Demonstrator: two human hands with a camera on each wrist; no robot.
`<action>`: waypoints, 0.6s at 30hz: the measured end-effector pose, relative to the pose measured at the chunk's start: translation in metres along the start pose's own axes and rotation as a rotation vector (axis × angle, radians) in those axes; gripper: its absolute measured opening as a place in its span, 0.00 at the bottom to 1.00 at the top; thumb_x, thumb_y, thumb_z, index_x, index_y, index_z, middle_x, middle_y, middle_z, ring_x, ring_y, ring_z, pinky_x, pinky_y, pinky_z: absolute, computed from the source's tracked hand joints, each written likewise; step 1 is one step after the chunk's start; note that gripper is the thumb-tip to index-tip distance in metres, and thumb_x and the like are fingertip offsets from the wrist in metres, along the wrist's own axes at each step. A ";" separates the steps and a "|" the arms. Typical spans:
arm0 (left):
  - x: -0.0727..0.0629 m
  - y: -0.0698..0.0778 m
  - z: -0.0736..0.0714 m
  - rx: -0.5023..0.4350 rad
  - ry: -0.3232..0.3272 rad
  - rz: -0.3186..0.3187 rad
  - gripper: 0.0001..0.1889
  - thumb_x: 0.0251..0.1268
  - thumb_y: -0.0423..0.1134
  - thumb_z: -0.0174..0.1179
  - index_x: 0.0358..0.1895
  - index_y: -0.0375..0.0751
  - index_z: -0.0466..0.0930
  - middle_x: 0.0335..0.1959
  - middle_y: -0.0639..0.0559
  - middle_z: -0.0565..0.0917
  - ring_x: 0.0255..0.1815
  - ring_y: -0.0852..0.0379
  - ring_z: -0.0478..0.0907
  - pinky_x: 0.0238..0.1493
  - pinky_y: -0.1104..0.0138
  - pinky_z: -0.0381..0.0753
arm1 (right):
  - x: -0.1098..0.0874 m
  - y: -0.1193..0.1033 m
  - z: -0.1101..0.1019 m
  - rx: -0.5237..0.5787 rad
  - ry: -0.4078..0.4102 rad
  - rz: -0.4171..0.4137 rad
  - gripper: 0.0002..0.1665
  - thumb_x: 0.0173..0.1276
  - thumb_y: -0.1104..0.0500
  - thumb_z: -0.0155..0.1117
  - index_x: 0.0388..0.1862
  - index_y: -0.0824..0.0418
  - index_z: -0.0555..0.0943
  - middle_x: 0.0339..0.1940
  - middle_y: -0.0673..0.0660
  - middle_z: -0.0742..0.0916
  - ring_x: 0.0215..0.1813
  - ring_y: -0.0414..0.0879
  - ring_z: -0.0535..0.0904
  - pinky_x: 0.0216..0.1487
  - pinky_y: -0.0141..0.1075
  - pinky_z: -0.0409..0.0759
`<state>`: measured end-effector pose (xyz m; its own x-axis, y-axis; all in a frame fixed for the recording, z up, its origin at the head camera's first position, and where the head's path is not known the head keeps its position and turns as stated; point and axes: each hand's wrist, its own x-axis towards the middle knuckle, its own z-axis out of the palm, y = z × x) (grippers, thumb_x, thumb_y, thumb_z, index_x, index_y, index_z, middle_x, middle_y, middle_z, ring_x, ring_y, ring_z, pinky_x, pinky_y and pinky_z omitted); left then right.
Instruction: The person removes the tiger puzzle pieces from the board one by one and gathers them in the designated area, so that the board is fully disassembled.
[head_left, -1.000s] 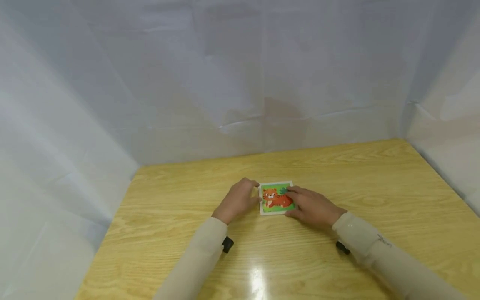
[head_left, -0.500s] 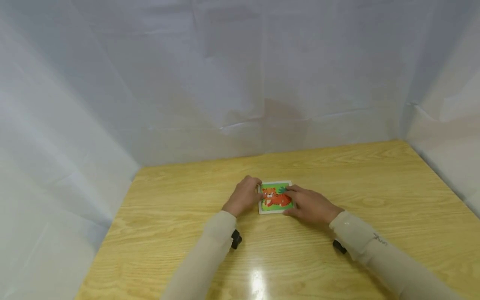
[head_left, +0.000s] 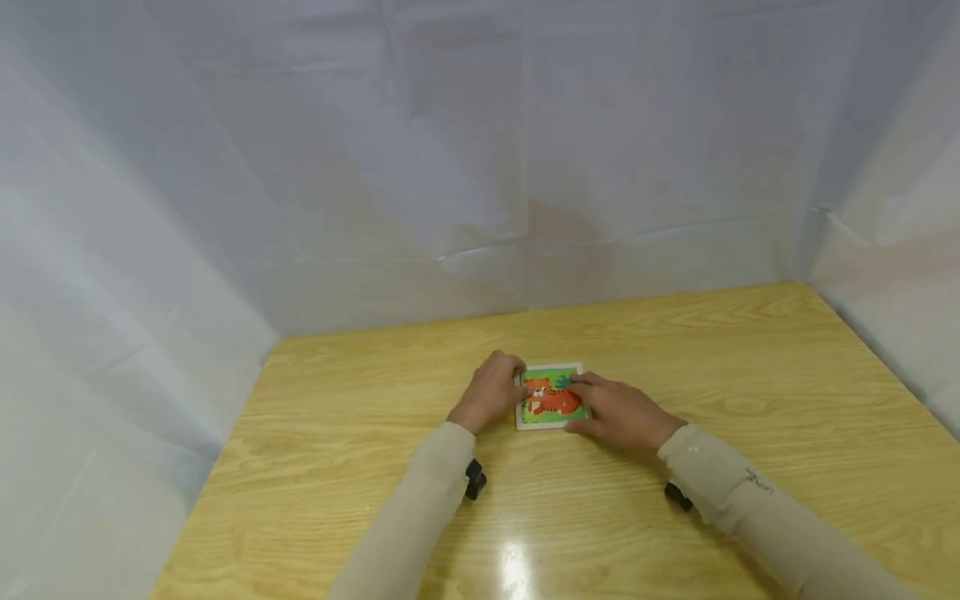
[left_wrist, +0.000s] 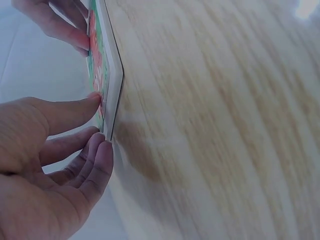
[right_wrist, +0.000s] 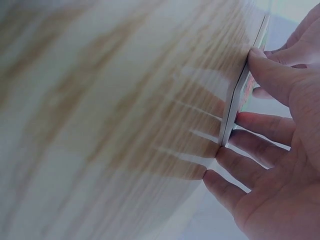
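A square picture board [head_left: 553, 406] with a white border shows an orange tiger on green. It lies flat on the wooden table between my hands. My left hand [head_left: 489, 393] grips its left side. In the left wrist view the thumb presses the picture face and the curled fingertips [left_wrist: 103, 152] meet the edge. My right hand [head_left: 626, 414] holds the right side, with the index finger over the picture. Seen from the right wrist, its thumb [right_wrist: 272, 75] is at the near edge and the other fingers spread along the board's side [right_wrist: 231, 107]. The right border is partly hidden.
The light wood table [head_left: 337, 392] reaches back to a hanging white sheet [head_left: 405, 192]. More white sheeting stands along the left [head_left: 97, 350] and right [head_left: 900, 250] sides. Black wrist devices [head_left: 475, 480] sit under both sleeves.
My left hand has moved right and closed in on the board's left side, its thumb now over the picture. The board has slid very slightly left; my right hand stays on it.
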<state>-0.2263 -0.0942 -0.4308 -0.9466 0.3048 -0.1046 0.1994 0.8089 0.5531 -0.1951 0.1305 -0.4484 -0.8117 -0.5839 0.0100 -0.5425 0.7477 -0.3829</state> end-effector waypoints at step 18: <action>0.001 0.003 -0.002 -0.099 0.009 -0.076 0.21 0.69 0.34 0.67 0.61 0.26 0.78 0.57 0.37 0.81 0.53 0.48 0.78 0.60 0.54 0.81 | 0.002 -0.008 -0.009 -0.012 -0.047 0.038 0.36 0.72 0.46 0.68 0.68 0.69 0.75 0.74 0.69 0.74 0.73 0.64 0.73 0.70 0.56 0.74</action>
<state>-0.2276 -0.0925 -0.4281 -0.9605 0.2395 -0.1420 0.1014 0.7758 0.6228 -0.1939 0.1261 -0.4366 -0.8209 -0.5690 -0.0475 -0.5144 0.7731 -0.3710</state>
